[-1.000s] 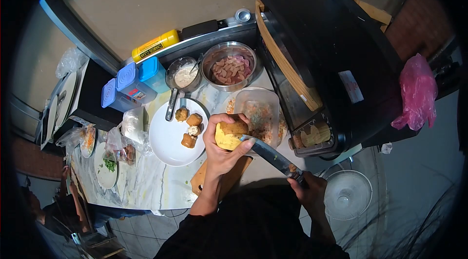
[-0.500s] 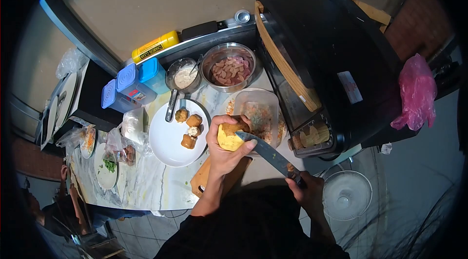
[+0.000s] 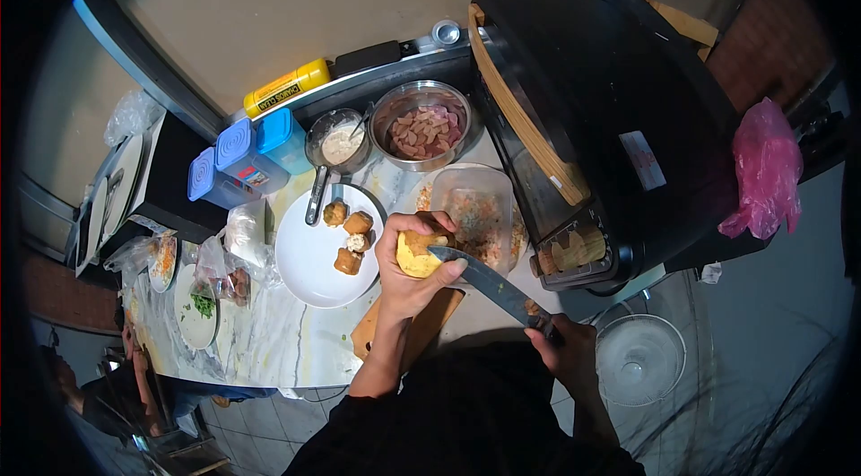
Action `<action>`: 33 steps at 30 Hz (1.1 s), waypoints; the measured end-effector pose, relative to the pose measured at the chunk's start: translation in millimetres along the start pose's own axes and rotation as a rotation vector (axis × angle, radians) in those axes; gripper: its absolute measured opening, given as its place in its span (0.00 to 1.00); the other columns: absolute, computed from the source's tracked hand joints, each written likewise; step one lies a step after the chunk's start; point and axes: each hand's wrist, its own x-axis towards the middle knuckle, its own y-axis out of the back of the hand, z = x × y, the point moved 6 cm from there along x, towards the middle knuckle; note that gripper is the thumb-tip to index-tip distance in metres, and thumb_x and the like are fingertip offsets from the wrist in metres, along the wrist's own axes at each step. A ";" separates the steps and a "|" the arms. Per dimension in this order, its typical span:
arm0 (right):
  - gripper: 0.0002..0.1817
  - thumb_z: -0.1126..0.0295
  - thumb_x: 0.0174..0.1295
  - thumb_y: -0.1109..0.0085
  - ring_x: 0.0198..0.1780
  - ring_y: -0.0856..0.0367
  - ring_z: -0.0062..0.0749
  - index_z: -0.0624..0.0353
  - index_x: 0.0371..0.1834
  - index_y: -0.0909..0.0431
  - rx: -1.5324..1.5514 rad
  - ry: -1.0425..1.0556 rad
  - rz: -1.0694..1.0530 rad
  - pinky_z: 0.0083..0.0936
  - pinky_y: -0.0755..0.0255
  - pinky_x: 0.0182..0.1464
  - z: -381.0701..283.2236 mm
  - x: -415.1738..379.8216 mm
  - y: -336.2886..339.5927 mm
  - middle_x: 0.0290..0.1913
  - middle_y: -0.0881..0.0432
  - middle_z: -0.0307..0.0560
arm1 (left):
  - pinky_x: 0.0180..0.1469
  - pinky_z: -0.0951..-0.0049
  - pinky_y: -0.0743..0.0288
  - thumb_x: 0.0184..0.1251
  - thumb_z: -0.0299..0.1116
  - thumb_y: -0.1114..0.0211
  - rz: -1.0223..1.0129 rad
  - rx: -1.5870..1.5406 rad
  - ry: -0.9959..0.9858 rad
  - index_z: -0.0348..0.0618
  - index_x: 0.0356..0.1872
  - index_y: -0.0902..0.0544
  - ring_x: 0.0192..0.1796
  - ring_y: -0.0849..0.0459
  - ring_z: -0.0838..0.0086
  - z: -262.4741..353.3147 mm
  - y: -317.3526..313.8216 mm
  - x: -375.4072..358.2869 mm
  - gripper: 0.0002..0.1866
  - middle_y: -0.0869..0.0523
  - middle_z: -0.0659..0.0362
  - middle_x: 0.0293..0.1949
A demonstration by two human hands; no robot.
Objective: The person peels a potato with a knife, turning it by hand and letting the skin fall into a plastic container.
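A partly peeled potato, yellow on its near side and brown on top, sits in my left hand, whose fingers wrap round it. My right hand is closed on the handle of a kitchen knife. The knife's tip end lies against the potato, beside my left thumb. A bit of brown peel clings to the blade near the handle. Below my left forearm lies a wooden cutting board, partly covered by the arm. Behind the potato stands a clear plastic container with orange and white bits around it.
A white plate holds several brown pieces. Behind it are a bowl of white mixture and a steel bowl of sliced meat. A black oven stands at right, a wire-mesh basket below. Another person is at lower left.
The potato has turned slightly in my left hand, and the knife tip has shifted a little left across it. More of the brown skin near the blade is cut away.
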 end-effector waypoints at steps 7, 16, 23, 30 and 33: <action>0.15 0.63 0.56 0.30 0.20 0.19 0.45 0.61 0.29 0.26 0.014 -0.016 -0.012 0.33 0.30 0.22 1.1 -1.8 -6.6 0.19 0.21 0.52 | 0.56 0.65 0.29 0.47 0.21 0.23 0.005 0.005 0.003 0.43 0.45 0.32 0.51 0.23 0.67 -3.0 3.4 -2.5 0.27 0.21 0.50 0.44; 0.13 0.62 0.62 0.38 0.20 0.21 0.50 0.60 0.31 0.27 0.029 -0.125 -0.010 0.37 0.32 0.23 8.6 -3.5 -4.9 0.17 0.24 0.51 | 0.42 0.73 0.21 0.50 0.33 0.24 -0.035 -0.188 0.150 0.39 0.58 0.37 0.43 0.19 0.65 -5.9 -3.3 -0.7 0.36 0.25 0.46 0.49; 0.13 0.61 0.64 0.41 0.19 0.21 0.49 0.61 0.32 0.27 0.085 -0.138 -0.017 0.36 0.33 0.22 12.4 -5.8 -10.1 0.16 0.25 0.50 | 0.32 0.71 0.16 0.62 0.46 0.42 -0.058 -0.656 0.344 0.36 0.58 0.38 0.36 0.15 0.57 -28.9 -8.8 -7.0 0.30 0.26 0.43 0.46; 0.12 0.65 0.64 0.45 0.18 0.27 0.29 0.63 0.30 0.27 0.181 -0.037 -0.043 0.26 0.37 0.22 0.7 2.7 -22.3 0.15 0.30 0.46 | 0.20 0.82 0.25 0.68 0.52 0.47 0.056 -0.629 0.466 0.45 0.53 0.34 0.33 0.17 0.68 -41.2 -8.2 -12.4 0.23 0.23 0.48 0.42; 0.09 0.68 0.64 0.44 0.19 0.25 0.26 0.63 0.31 0.27 0.293 -0.045 -0.121 0.24 0.35 0.24 -6.8 8.4 -32.1 0.18 0.27 0.45 | 0.21 0.82 0.26 0.69 0.54 0.49 0.097 -0.678 0.443 0.47 0.53 0.34 0.32 0.19 0.72 -46.3 -2.2 -13.7 0.23 0.23 0.50 0.42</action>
